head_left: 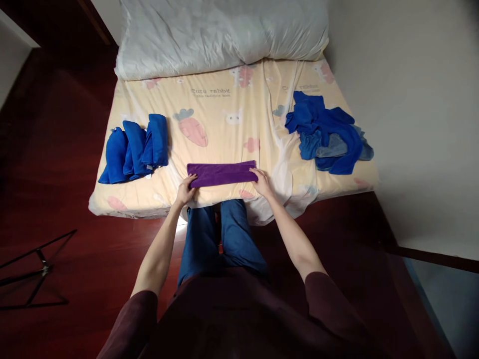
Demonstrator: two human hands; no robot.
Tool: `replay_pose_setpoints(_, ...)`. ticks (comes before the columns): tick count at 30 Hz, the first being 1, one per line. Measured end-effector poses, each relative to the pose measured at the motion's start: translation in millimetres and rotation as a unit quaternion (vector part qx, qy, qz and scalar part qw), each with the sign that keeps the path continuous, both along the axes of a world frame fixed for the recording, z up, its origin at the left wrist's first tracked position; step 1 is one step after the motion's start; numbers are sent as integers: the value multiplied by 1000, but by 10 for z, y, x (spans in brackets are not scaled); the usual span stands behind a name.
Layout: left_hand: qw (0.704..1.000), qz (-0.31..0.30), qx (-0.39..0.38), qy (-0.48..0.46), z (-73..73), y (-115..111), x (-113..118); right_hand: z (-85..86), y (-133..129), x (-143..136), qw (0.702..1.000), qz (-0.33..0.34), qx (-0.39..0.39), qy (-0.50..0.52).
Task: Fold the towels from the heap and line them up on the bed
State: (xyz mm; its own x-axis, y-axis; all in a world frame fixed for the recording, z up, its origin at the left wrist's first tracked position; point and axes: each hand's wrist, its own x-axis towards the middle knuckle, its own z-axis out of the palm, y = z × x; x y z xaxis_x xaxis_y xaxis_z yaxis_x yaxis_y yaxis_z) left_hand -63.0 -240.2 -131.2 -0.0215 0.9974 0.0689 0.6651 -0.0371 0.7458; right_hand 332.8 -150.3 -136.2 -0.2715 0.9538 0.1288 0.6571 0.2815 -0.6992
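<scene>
A purple towel, folded into a long narrow strip, lies across the near edge of the bed. My left hand is closed on its left end, fingers on top of the cloth. At the opposite end, my right hand grips the lower right corner. Farther left, several rolled or folded blue towels lean against each other in a row. A loose, crumpled heap of blue cloths, with a greyish-blue piece among them, is to the right.
The bed has a yellow sheet printed with rabbits and carrots. A pale rolled quilt lies along its far side. White wall borders the right. A black tripod leg frame stands on the dark red floor at left.
</scene>
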Motion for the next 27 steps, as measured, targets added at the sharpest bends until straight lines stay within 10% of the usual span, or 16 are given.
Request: replay_pose_setpoints(27,971,226,-51,-55,-8,640,-128,-210,797,-59,966,-133,-99,200)
